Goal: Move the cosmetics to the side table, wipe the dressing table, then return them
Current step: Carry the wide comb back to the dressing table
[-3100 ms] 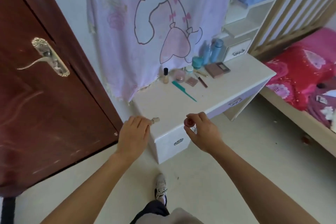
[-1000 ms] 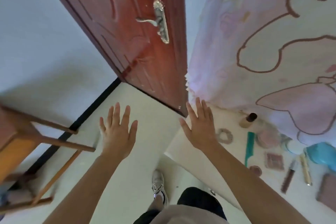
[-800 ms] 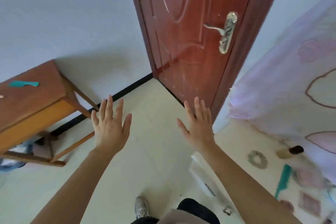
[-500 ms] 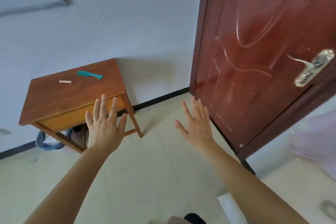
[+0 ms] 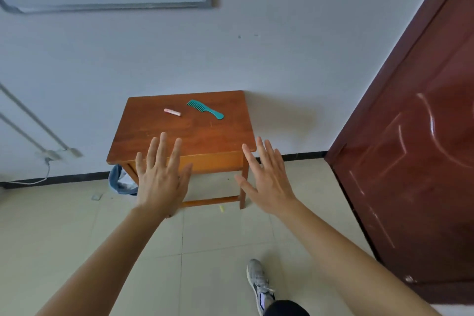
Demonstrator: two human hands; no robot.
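Note:
A brown wooden side table [image 5: 205, 136] stands against the pale wall straight ahead. On its far part lie a teal comb [image 5: 204, 109] and a small pink tube [image 5: 172, 112], a little apart. My left hand [image 5: 161, 177] and my right hand [image 5: 266, 179] are both stretched out in front of the table's near edge, fingers spread, holding nothing. The dressing table and the other cosmetics are out of view.
A dark red door [image 5: 415, 161] stands at the right. A blue bag [image 5: 120, 181] sits under the table's left side. White pipes and a cable [image 5: 38, 136] run along the wall at left. My shoe [image 5: 259, 285] is on the tiled floor.
My view has swung left from the dressing table past the door to the side table. Both hands stayed spread and empty, and the table is now closer and centred.

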